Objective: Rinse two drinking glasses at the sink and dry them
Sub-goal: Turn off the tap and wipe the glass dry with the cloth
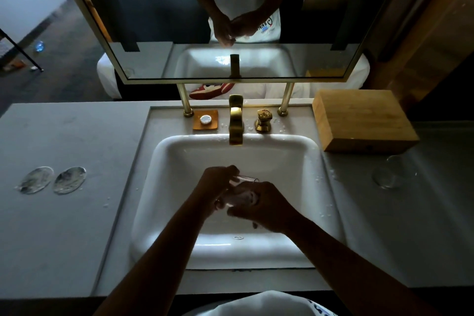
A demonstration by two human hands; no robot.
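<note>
Glass [243,188] mostly behind both hands

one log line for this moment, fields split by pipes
phase: rinsing | left hand: holds glass | right hand: holds it too | over sink | tap: no flow seen | second glass: counter, right

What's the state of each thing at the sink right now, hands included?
Held glass: tilted over the basin, gripped by both hands.
Left hand: curled round the held glass.
Right hand: wrapped round the held glass's base.
Second glass: on the counter right of the sink, untouched.
Faucet: no stream visible.
Sink: droplets on its rim.
Coasters: two, bare, on the left counter.
Wooden box: closed.
</note>
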